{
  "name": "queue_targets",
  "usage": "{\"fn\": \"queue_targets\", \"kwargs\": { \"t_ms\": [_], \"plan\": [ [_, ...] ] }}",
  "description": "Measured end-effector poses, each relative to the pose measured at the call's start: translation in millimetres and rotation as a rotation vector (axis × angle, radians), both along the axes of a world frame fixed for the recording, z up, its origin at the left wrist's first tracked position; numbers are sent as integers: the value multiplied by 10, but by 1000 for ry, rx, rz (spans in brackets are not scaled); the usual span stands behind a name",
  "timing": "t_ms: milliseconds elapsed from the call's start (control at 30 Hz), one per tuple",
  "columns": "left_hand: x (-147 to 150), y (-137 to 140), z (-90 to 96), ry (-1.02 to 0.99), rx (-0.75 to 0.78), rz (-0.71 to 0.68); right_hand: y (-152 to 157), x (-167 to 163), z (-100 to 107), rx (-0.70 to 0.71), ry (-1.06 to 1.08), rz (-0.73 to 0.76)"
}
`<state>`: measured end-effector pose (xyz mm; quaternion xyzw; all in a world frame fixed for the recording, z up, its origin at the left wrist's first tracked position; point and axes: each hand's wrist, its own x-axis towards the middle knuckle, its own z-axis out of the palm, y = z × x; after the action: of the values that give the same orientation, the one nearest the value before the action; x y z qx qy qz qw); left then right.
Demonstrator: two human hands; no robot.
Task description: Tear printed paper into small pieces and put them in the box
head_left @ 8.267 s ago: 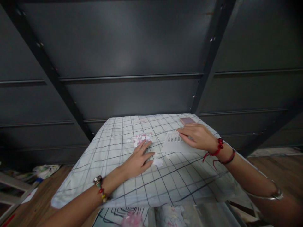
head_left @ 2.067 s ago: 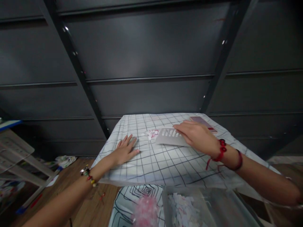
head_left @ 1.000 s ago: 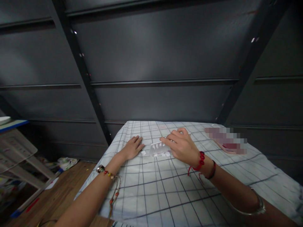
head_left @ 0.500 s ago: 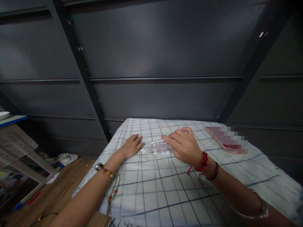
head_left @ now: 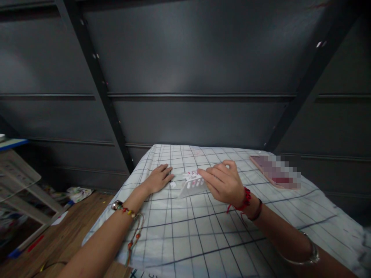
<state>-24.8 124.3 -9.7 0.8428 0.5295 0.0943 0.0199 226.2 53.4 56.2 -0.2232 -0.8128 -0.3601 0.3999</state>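
Observation:
My left hand [head_left: 159,179] lies flat on the checked cloth [head_left: 185,235], its fingers stretched out and empty. A small white scrap [head_left: 173,185] sits just beside its thumb. Between the thumb and fingers of my right hand [head_left: 225,181] is the edge of a thin, pale, see-through sheet [head_left: 189,189]. A row of white oval shapes and some pink marks show along its upper part. The sheet is tilted, its lower edge close to the cloth. The part under my right fingers is hidden, and blur keeps its exact kind from showing.
A phone [head_left: 262,168] in a pink case, partly pixelated, lies at the right of the cloth-covered table. Dark metal panels [head_left: 191,119] rise behind. On the left stands a desk [head_left: 17,166] with a blue edge, and a crumpled bag [head_left: 79,194] lies on the wooden floor.
My right hand has turned the sheet so that it stands more tilted, its row of white ovals showing more plainly. My left hand stays flat. The whole view has shifted slightly.

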Motion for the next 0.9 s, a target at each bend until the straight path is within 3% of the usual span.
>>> {"fn": "queue_targets", "kwargs": {
  "t_ms": [567,900],
  "plan": [
    [-46,21,-26,-52,21,-38,24,-16,-48,15,-65,-20],
    [-66,27,-44,-91,23,-48,35,27,-79,35,25,-98]
  ]
}}
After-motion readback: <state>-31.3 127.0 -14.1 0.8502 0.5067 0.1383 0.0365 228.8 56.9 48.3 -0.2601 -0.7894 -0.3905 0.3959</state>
